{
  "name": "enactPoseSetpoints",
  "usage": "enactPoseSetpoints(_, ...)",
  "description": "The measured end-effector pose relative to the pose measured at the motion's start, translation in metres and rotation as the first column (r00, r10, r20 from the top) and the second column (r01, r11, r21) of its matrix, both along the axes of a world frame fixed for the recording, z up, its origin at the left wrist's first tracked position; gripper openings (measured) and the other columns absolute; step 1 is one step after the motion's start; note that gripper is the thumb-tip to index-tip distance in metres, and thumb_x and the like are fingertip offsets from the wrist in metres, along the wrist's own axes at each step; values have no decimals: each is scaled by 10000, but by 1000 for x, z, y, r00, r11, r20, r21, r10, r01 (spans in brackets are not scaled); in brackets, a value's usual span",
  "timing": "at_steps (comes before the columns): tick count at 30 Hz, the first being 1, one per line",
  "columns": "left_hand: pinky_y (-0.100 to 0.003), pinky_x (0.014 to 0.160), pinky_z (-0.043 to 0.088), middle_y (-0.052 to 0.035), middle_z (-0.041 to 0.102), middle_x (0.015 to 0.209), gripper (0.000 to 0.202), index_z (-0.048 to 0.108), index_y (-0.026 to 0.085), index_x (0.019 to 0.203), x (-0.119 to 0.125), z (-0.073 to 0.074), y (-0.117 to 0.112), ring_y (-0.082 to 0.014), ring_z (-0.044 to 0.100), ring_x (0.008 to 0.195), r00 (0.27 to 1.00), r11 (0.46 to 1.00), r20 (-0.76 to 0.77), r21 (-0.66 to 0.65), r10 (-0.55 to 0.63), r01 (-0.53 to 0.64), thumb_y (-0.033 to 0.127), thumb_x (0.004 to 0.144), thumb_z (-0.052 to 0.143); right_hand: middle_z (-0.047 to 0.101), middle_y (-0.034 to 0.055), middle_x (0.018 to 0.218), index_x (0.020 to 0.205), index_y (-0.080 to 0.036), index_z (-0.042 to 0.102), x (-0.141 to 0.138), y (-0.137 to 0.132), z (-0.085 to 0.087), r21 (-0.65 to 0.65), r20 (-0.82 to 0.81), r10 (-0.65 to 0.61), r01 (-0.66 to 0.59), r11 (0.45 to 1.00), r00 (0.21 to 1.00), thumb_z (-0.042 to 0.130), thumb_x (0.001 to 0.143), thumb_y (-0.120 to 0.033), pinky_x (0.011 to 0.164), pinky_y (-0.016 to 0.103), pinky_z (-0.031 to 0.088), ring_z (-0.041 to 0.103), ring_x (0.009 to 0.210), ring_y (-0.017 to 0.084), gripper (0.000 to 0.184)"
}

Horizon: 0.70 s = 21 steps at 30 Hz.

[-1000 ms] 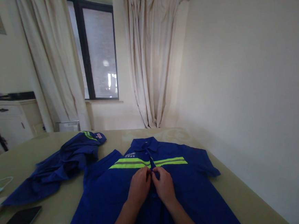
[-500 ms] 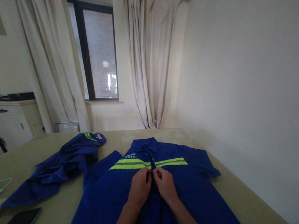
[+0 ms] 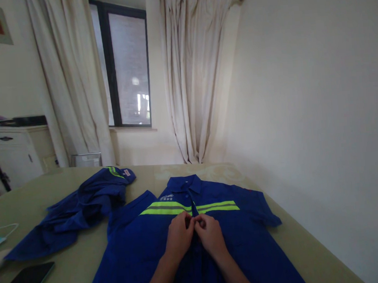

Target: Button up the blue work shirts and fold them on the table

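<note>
Blue shirt (image 3: 238, 233) lies with long axis forward, collar (image 3: 184, 184) pointing away.

— How do our arms look to us?
— Our left hand (image 3: 180, 235) and right hand (image 3: 212, 234) are bare, and so are our wrists (image 3: 170, 258) and forearms (image 3: 237, 272); the wrists look narrower than the hands, and fine detail is blurred

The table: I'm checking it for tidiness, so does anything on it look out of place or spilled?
The blue garment on the left looks untidy: it lies crumpled and bunched, while the shirt beside it is spread out. No spill shows on the table.
</note>
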State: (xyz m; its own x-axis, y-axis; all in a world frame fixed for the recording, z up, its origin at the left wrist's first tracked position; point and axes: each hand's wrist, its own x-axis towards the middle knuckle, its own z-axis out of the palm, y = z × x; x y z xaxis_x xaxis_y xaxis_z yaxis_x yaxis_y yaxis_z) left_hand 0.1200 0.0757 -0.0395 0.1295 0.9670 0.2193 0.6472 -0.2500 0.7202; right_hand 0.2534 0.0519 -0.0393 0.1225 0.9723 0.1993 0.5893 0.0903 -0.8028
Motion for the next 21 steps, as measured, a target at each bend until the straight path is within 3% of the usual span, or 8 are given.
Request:
enactPoseSetpoints(3,-248,741,392,-11,711,883,85,632,206,865,1,-3,2,-158,655,841,999,1000,-49,-17,13,-14,160,913,579,719,14,717,818,-228,754,-1,1,-3,38,91,-59,56,998,994,588,828,-265,614,243,431,674,679,182,170)
enactPoseSetpoints(10,-280,847,420,-50,685,973,139,604,202,918,2,-5,0,-191,631,960,996,1000,-81,10,-25,26,178,947,470,737,42,881,897,-227,770,-4,1,-3,35,129,-109,106,994,986,600,833,-242,698,265,468,687,788,200,182)
enactPoseSetpoints(21,-253,799,421,-39,700,985,101,577,209,992,-1,-8,6,-181,650,956,995,998,-87,-50,-40,36,174,930,506,731,22,835,881,-239,740,-4,1,-6,55,174,-126,118,992,977,600,840,-251,696,256,454,674,764,191,146)
